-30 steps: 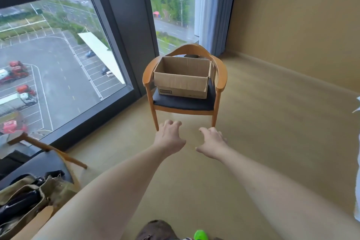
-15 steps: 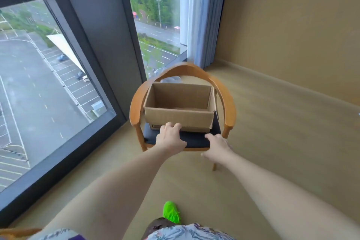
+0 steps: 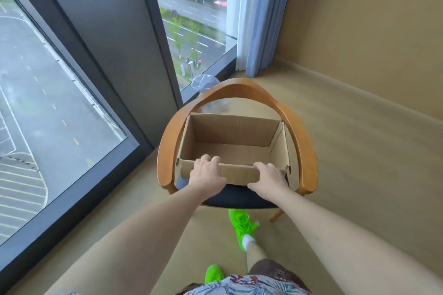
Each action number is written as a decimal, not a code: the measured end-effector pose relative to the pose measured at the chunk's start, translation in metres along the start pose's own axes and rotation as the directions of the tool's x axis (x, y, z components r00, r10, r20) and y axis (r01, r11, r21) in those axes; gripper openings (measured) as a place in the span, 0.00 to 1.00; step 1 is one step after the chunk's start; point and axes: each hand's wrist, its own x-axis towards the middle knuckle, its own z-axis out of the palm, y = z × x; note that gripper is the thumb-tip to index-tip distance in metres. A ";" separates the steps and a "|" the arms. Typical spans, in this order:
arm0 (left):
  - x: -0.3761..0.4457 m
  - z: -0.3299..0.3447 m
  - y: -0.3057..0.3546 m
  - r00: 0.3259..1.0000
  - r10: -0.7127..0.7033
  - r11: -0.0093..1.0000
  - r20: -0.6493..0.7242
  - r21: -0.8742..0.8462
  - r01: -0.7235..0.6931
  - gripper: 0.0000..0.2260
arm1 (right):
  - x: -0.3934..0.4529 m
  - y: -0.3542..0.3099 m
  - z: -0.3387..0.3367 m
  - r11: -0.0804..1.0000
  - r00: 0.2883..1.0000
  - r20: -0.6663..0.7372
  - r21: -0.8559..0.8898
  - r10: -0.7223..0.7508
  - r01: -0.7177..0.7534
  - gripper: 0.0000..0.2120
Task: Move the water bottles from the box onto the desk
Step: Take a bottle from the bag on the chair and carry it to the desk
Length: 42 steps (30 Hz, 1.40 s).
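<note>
Head view: open cardboard box (image 3: 236, 137) sitting on dark seat of wooden armchair (image 3: 298, 132) by the window (image 3: 55, 112). Left hand (image 3: 206, 175) and right hand (image 3: 268, 179) both gripping the near wall, fingers curled over its top edge, apart from each other. Green shoes (image 3: 241, 223) on the floor below.

You get even, soft daylight from the window (image 3: 60, 115) filling the left and upper middle of the frame. Shadows are faint. There's no harsh glare. Wide-angle bending curves the window frame lines toward the edges, and your forearms at the bottom look slightly soft.
</note>
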 end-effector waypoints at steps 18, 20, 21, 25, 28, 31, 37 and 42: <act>0.192 0.051 0.011 0.932 -0.195 0.981 0.307 0.074 0.181 0.26 | 0.218 0.015 0.023 0.991 0.915 0.403 -0.121 0.002 0.051 0.20; 0.208 0.068 0.011 0.921 -0.181 0.983 0.345 0.062 0.170 0.26 | 0.231 0.018 0.040 0.986 0.905 0.426 -0.143 -0.013 0.081 0.20; 0.214 0.077 0.010 0.914 -0.186 0.982 0.361 0.049 0.180 0.25 | 0.236 0.020 0.050 0.983 0.897 0.442 -0.158 -0.016 0.095 0.21; 0.232 0.107 -0.001 0.880 -0.220 0.973 0.420 0.028 0.229 0.25 | 0.256 0.029 0.083 0.944 0.882 0.471 -0.280 -0.024 0.175 0.27; 0.241 0.123 -0.017 0.857 -0.251 0.965 0.451 0.050 0.256 0.27 | 0.267 0.036 0.099 0.904 0.882 0.471 -0.366 -0.024 0.220 0.27; 0.249 0.134 -0.032 0.842 -0.281 0.956 0.461 0.055 0.289 0.27 | 0.281 0.042 0.109 0.894 0.876 0.481 -0.386 -0.015 0.228 0.26; 0.259 0.152 -0.047 0.834 -0.302 0.945 0.462 0.032 0.324 0.24 | 0.304 0.055 0.121 0.887 0.860 0.507 -0.366 -0.064 0.282 0.21; 0.262 0.163 -0.050 0.835 -0.319 0.934 0.449 0.001 0.357 0.22 | 0.307 0.061 0.130 0.900 0.873 0.486 -0.364 -0.035 0.239 0.26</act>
